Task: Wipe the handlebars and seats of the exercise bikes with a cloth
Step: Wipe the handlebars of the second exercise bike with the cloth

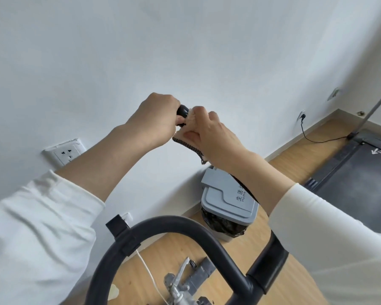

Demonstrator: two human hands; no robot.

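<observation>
A black handlebar tip sticks up in the middle of the view, in front of the white wall. My left hand grips the bar just below that tip. My right hand holds a pale cloth with a dark patterned edge bunched against the same tip. Lower down, the curved black handlebar loop of the exercise bike arches across the foreground. No seat is in view.
A grey lidded bin with a black liner stands by the wall on the wooden floor. A treadmill deck lies at right. A wall socket is at left. A white cable hangs near the bike frame.
</observation>
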